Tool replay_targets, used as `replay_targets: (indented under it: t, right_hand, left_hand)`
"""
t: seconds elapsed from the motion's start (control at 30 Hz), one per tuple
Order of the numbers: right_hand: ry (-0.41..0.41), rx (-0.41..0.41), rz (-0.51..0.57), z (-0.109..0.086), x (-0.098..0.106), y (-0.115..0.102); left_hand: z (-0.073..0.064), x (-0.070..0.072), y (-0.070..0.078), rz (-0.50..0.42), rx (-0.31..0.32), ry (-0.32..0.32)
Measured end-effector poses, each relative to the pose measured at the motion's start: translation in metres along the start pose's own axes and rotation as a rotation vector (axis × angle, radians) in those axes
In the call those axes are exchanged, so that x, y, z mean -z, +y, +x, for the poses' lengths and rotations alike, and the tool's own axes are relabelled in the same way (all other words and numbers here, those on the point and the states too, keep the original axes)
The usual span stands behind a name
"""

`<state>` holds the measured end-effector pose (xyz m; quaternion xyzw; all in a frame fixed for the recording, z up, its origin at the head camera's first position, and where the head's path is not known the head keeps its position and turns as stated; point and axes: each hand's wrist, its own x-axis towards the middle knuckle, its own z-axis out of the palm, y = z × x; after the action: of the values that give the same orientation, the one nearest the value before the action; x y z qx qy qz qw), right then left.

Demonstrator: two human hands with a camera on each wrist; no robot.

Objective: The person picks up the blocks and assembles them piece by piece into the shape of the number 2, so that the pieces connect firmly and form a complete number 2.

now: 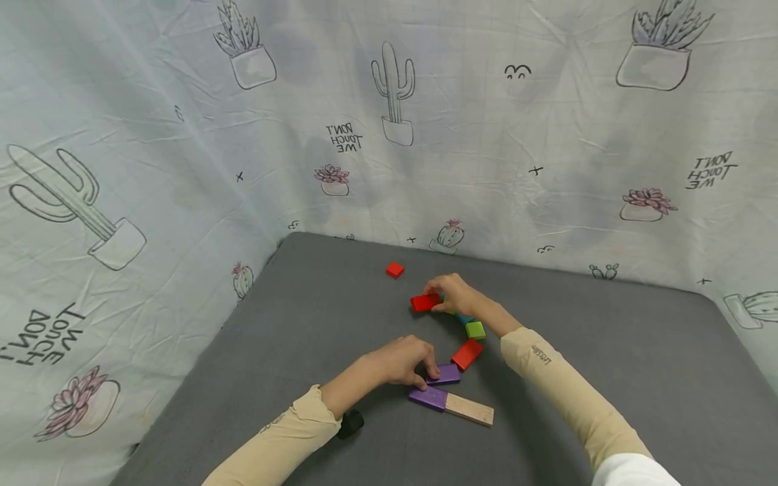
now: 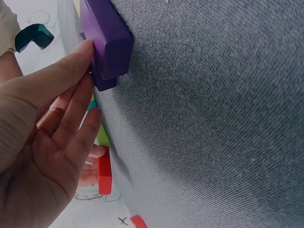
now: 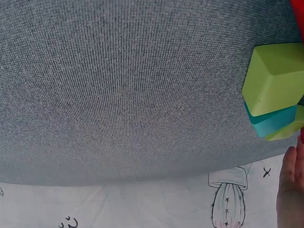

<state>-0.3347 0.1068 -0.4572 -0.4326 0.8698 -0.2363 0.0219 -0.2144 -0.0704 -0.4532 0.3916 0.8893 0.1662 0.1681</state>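
My left hand point(image 1: 401, 361) pinches the left end of a purple block point(image 1: 446, 374) between thumb and fingers. Just nearer lies a second purple block point(image 1: 428, 398), end to end with a plain wooden block point(image 1: 469, 409); it looms large beside the thumb in the left wrist view. Farther back, my right hand point(image 1: 458, 297) grips one end of a red block point(image 1: 424, 303). That block is at the far end of a curved row with a teal block point(image 3: 275, 121), a green block point(image 1: 475, 330) and another red block point(image 1: 467, 354). The right fingers partly hide the row.
A small red block point(image 1: 395, 270) lies alone toward the back of the grey table point(image 1: 316, 310). A black object point(image 1: 350, 424) is beside the left forearm. A white printed cloth point(image 1: 486, 135) hangs behind the table and along its left side.
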Motion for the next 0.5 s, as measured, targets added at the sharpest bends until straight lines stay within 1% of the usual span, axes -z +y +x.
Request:
replay_targets:
  t: [0.23, 0.5]
  right_hand:
    - [-0.022, 0.011, -0.005, 0.0023, -0.0045, 0.0032]
    - [-0.080, -0.037, 0.037, 0.0038, -0.0004, 0.0035]
  left_hand:
    - [-0.0006, -0.0009, 0.0002, -0.009, 0.015, -0.009]
    - [-0.0002, 0.0001, -0.0009, -0.034, 0.013, -0.004]
